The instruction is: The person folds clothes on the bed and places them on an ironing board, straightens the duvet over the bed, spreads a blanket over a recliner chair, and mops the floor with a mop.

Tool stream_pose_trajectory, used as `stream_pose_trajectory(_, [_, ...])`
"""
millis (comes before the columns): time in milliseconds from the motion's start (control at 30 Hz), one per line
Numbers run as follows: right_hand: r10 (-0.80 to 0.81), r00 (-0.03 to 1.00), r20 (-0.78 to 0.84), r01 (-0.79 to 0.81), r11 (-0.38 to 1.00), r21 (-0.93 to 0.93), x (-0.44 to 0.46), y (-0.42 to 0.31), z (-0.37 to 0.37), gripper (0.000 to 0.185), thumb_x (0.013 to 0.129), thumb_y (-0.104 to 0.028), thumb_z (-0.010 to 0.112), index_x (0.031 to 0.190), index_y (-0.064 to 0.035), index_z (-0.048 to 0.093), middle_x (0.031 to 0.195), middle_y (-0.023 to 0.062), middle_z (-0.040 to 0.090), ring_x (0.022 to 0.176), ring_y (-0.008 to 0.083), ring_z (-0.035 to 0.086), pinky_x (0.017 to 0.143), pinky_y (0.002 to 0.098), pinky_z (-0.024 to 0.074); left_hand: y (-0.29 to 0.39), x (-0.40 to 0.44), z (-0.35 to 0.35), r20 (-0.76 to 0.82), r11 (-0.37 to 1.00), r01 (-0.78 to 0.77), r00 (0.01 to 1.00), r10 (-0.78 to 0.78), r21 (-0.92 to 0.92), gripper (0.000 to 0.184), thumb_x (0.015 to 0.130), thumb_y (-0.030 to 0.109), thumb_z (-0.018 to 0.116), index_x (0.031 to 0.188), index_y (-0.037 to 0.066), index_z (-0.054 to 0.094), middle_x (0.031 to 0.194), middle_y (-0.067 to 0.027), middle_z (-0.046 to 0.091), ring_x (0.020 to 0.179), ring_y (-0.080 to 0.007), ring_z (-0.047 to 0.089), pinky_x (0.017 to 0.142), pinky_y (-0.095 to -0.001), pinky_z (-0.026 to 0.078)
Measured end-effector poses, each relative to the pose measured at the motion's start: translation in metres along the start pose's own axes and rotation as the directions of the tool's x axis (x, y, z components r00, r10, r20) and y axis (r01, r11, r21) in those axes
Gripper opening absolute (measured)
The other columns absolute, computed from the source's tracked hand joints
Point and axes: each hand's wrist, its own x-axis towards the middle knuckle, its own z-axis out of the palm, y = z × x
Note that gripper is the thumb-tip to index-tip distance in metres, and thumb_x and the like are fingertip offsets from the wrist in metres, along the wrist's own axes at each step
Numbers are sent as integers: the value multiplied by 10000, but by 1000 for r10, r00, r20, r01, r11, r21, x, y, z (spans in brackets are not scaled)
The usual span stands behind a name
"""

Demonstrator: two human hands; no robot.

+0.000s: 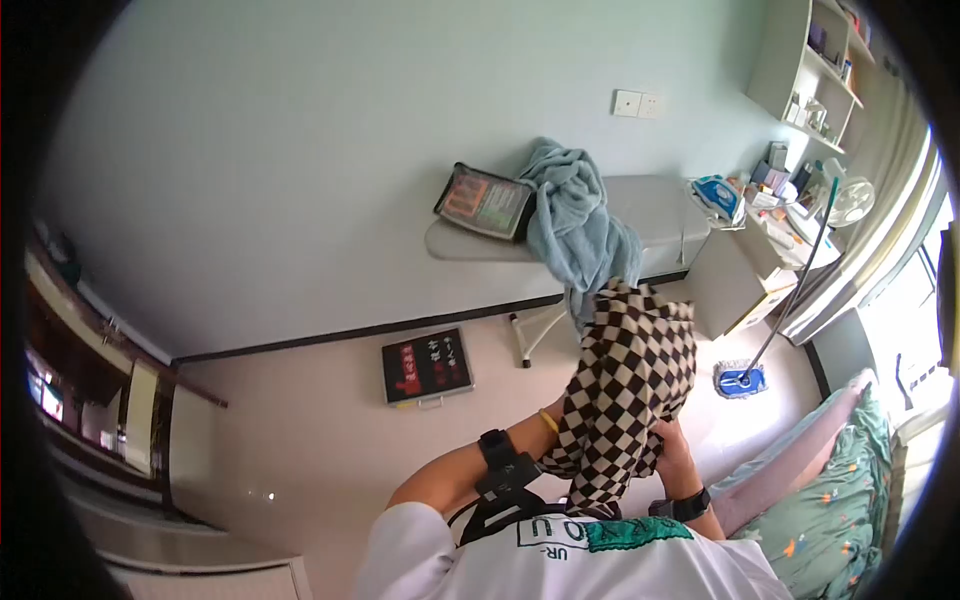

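Note:
A piece of cloth with black and beige checks (635, 375) hangs bunched in front of my body. It looks like a garment, but its exact kind is unclear. From the left, my left forearm, with a black wrist device and a yellow band, runs up to the cloth. The cloth hides my left hand, so its fingers do not show. At the lower right edge of the cloth, my right hand (674, 448) is closed around the fabric. Just beyond the cloth, a light blue towel (575, 215) lies crumpled over the ironing board (650, 205).
A zipped dark case (485, 203) and a blue iron (718, 198) rest on the board. On the floor are a black flat case (428, 367) and a blue mop (742, 379). A desk (735, 275) stands right, with a green-covered bed (835, 500) nearer me.

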Motion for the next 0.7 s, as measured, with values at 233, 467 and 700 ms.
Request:
stream_pose_trajectory(233, [86, 991, -101, -49, 944, 325, 54, -46, -26, 433, 819, -255, 445, 1171, -5, 406, 1092, 107, 517, 958, 192, 514, 850, 300, 413, 103, 134, 43, 12, 845, -81, 996, 87, 529, 347, 824, 202, 482, 1126, 32, 471, 1067, -123, 526, 955, -240, 518, 839, -359, 409])
stream_pose_trajectory(467, [-245, 922, -300, 181, 957, -224, 213, -106, -159, 288, 779, -260, 462, 916, -16, 527, 933, 75, 559, 873, 149, 511, 807, 273, 408, 243, 241, -54, 299, -494, 37, 756, 582, 869, 654, 668, 383, 627, 1209, 111, 379, 1223, -227, 374, 1121, -364, 372, 900, -407, 332])
stream_pose_trajectory(700, [-66, 985, -160, 66, 998, -4, 415, -214, -160, 372, 717, -241, 508, 1001, -1, 513, 1025, 105, 540, 947, 170, 510, 860, 273, 378, 295, 330, -104, -64, -335, 564, 572, 818, 755, 1060, 544, 513, 686, 1344, 224, 54, 1305, -242, 224, 1207, -410, 214, 872, -566, 278])
